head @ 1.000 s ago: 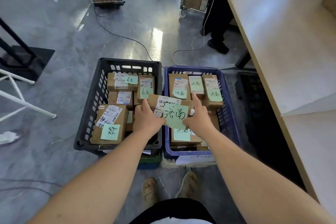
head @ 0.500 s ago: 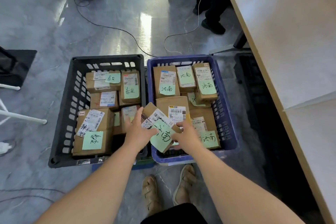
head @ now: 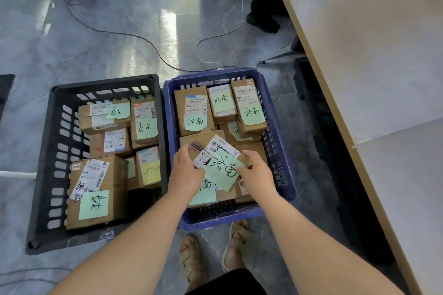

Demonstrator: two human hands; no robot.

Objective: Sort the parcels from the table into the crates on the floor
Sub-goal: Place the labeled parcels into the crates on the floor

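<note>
A parcel [head: 217, 161] is gripped at its ends by the curled fingers of the left hand [head: 185, 172] and right hand [head: 255, 172] over the blue crate [head: 278, 127].

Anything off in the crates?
Minor only: the parcel held by the left hand and right hand lies askew over the blue crate; one note in the black crate is yellow, the others green.

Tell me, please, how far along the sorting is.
Done: many brown cardboard parcels lie in the black plastic crate and blue plastic crate. In hand: left hand and right hand hold another green-noted cardboard parcel over the blue crate. Left: releasing it; the beige table shows none in view.
</note>
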